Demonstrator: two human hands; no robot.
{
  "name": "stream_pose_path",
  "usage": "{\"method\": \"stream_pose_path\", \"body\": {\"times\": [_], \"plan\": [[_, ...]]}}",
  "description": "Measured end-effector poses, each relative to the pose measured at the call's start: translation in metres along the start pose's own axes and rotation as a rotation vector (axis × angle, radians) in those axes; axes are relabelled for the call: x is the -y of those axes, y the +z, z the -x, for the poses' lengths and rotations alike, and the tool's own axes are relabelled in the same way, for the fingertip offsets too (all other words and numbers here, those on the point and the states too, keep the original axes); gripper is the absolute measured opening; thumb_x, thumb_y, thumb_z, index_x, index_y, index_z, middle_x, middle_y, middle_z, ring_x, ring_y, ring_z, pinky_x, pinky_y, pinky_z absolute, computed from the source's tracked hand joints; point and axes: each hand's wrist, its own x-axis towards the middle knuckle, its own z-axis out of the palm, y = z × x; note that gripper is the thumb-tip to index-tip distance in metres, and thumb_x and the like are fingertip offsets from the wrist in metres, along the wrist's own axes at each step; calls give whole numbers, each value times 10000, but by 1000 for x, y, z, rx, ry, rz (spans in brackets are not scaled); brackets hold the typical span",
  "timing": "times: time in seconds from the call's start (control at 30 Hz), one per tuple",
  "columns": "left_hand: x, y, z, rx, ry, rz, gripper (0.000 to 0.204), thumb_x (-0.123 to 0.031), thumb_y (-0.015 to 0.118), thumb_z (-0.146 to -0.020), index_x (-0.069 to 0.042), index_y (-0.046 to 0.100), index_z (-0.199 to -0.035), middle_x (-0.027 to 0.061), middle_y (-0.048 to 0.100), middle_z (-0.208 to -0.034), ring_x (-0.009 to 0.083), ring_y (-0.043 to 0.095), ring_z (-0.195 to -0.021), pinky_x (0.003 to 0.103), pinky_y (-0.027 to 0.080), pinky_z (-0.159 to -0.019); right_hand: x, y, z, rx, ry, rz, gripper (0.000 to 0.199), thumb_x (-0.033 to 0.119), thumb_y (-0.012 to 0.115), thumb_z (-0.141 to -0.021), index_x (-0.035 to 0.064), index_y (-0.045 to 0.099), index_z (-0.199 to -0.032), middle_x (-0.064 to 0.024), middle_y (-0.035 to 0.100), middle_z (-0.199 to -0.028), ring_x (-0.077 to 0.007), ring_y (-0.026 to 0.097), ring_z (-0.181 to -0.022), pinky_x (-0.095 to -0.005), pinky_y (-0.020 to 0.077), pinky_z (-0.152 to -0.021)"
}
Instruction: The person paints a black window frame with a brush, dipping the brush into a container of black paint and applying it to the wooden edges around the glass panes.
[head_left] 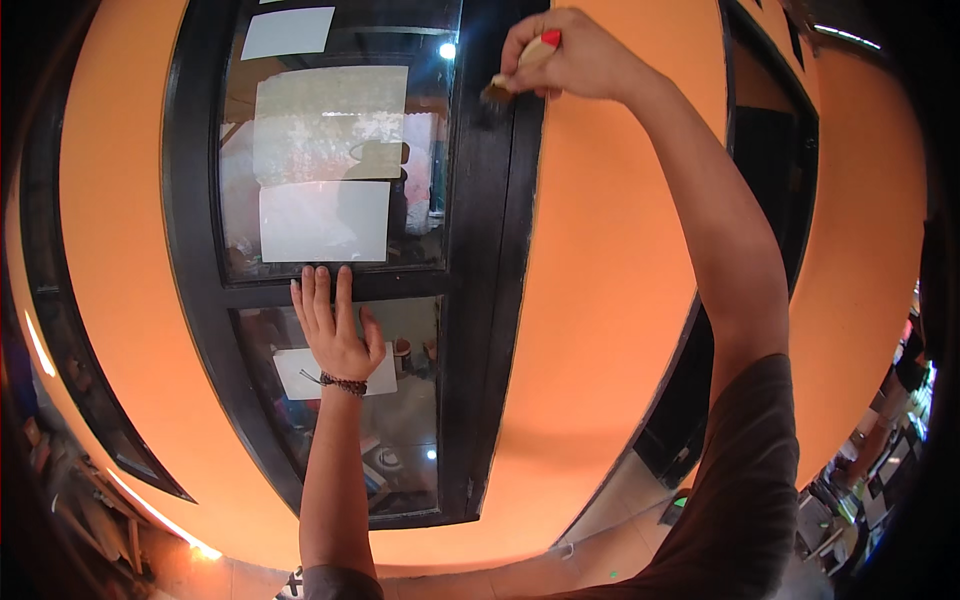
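Raised at the upper right, my right hand (572, 55) grips a paintbrush (532, 62) with a pale wooden handle and a red tip. Its dark bristles press against the right side of the black window frame (481, 190). My left hand (336, 325) lies flat, fingers stretched out, on the frame's crossbar between the upper and lower glass panes. A braided bracelet circles that wrist. White paper sheets (324, 222) cover part of the upper pane, just above my left fingertips. Another white sheet (292, 374) shows at the lower pane, partly hidden by my left hand.
An orange wall (600, 300) surrounds the frame. A dark doorway or window opening (765, 150) stands to the right, another black frame (75, 330) to the far left. Wooden pieces (105, 515) lie at the lower left. Tiled floor (490, 582) runs along the bottom.
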Motion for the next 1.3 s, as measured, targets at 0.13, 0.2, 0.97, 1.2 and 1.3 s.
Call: {"method": "stream_pose_path", "body": {"times": [0.13,0.2,0.97,1.2,1.3], "plan": [[3,-8,1,2,0,-28,598,-131,528,-772,-10,513,-1358,199,389,-1467,420,345,-1370,584,240,-1126,-10,-8,-33,-277,-186,118,127,11,580,-745,9,700,-785,-157,682,-706,-239,680,-653,-325,527,-593],[-8,3,-4,-5,11,13,596,-131,527,-773,-9,513,-1356,201,393,-1462,419,345,-1370,585,240,-1126,-28,-34,-39,-629,-349,426,183,9,544,-757,48,715,-810,-183,681,-731,-268,679,-655,-352,538,-606],[-3,-3,-3,15,0,-36,608,-122,533,-760,4,506,-1354,214,399,-1448,414,338,-1376,583,234,-1128,-17,6,-75,-692,81,-490,160,28,590,-759,-37,618,-616,-159,637,-564,-213,595,-411,-319,494,-390],[-3,3,-5,5,8,-34,598,-134,538,-774,-2,507,-1356,212,402,-1448,420,350,-1367,587,238,-1123,-26,-25,-81,-609,135,-331,103,12,621,-723,-58,634,-648,-173,642,-577,-218,613,-429,-318,486,-375],[1,-2,1,9,2,-51,596,-131,537,-775,-3,507,-1357,211,402,-1449,420,352,-1365,589,239,-1122,-5,-14,-74,-385,293,-330,154,2,591,-740,-37,614,-592,-170,638,-569,-213,594,-410,-328,478,-380]]}}
